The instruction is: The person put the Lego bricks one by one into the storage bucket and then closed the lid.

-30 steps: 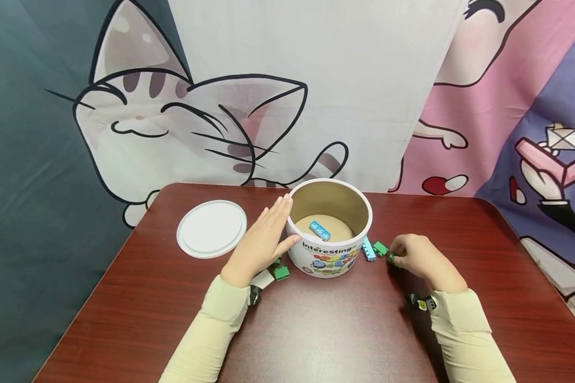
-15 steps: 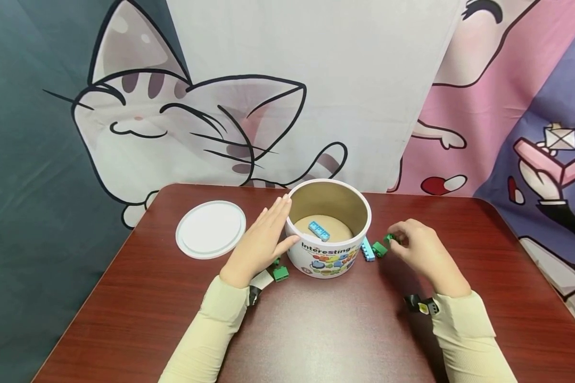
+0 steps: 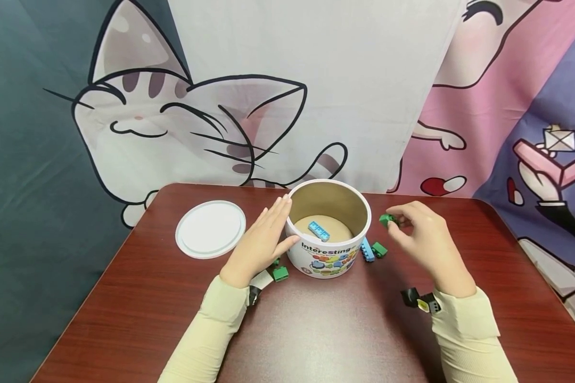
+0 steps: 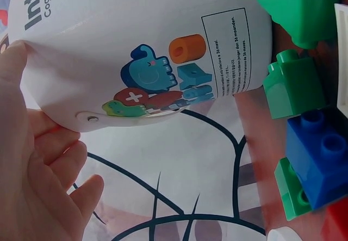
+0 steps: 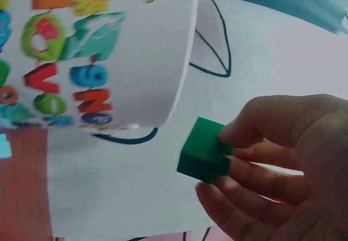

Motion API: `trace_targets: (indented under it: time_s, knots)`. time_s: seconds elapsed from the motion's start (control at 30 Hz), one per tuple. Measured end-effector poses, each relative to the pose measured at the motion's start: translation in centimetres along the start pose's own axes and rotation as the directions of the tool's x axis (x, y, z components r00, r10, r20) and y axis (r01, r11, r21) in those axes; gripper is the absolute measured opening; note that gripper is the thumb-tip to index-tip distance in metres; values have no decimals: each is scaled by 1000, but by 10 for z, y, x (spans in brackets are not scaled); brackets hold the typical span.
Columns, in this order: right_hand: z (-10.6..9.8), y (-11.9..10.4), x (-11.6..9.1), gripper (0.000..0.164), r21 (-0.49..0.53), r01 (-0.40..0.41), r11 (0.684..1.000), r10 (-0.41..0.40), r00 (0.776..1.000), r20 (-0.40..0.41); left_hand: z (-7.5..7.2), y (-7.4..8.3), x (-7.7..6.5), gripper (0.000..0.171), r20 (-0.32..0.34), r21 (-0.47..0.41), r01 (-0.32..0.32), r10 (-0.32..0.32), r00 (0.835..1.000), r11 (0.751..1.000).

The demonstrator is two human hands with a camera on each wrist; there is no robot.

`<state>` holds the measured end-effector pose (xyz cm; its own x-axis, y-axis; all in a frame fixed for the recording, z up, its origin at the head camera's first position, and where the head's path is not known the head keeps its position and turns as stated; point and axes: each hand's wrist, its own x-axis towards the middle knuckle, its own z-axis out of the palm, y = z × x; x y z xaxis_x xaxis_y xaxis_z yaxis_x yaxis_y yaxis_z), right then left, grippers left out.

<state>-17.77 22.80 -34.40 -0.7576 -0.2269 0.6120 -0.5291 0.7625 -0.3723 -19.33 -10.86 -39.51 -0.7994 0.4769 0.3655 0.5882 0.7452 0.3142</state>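
Observation:
A white bucket (image 3: 329,260) with colourful printing stands upright, a blue toy building block (image 3: 319,231) lying on its bottom. My left hand (image 3: 259,242) rests against the bucket's left side, fingers straight along the rim. Just right of the rim, raised above the table, my right hand (image 3: 426,242) pinches a green building block (image 3: 387,219) between thumb and fingers. The right wrist view shows that green block (image 5: 201,151) at the fingertips, studs toward the palm. Below it on the table lie another green block (image 3: 379,249) and a light blue one (image 3: 367,250).
A round white lid (image 3: 211,229) lies at the table's back left. Left of the bucket, partly hidden by my left arm, are a green block (image 3: 280,274) and a white piece (image 3: 262,280). The left wrist view adds a dark blue block (image 4: 318,162) and a red one (image 4: 337,224).
My right hand has lifted the green block off the table and brought it up beside the bucket's rim. My left hand has stayed against the bucket.

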Motion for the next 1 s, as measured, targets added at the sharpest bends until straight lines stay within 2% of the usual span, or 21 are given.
trace_targets:
  time_s: [0.2,0.4,0.53,0.67,0.87,1.0]
  knots:
    - [1,-12,12,19,39,14,999,-10,996,-93,-1,0,-1,77,2,-4,5,-5,1000,1000]
    - [8,-23,26,20,83,30,996,-23,996,-83,0,-1,-1,78,7,-2,7,-7,1000,1000]
    - [14,-29,36,18,95,29,995,-25,999,-35,0,0,0,77,-1,-3,-3,3,1000,1000]
    - [24,-32,46,16,106,-4,994,-1,999,48,0,0,0,77,-3,-3,-2,2,1000,1000]
    - [46,-30,59,14,110,-45,993,24,983,183,1,-1,-1,77,-1,10,-1,1,1000,1000]
    - [59,-28,66,16,81,-40,996,19,971,240,1,-1,0,77,-1,13,-6,6,1000,1000]
